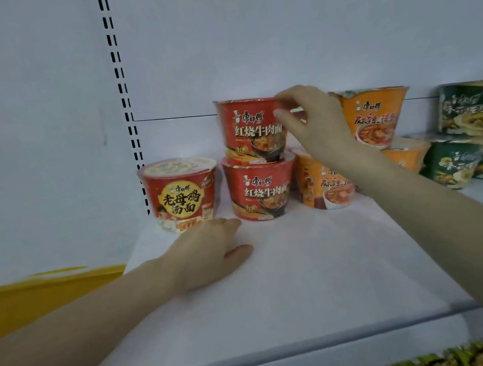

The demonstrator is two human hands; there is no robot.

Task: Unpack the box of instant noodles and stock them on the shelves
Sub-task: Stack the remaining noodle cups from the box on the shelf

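On the white shelf [294,284] stands a row of instant noodle bowls. A red and gold bowl [181,193] stands alone at the left. To its right two red bowls are stacked, upper [249,129] on lower [259,194]. My right hand [315,119] touches the upper red bowl's right rim with thumb and fingers apart. My left hand [209,251] rests flat on the shelf just in front of the red and gold bowl, holding nothing. Orange bowls [380,116] and green bowls [474,106] are stacked further right, partly hidden by my right arm.
The shelf's white back panel has a slotted upright [125,106] at the left. A yellow surface [34,305] lies lower left, beyond the shelf's side. A green noodle package [430,364] shows at the bottom edge, below the shelf's front lip.
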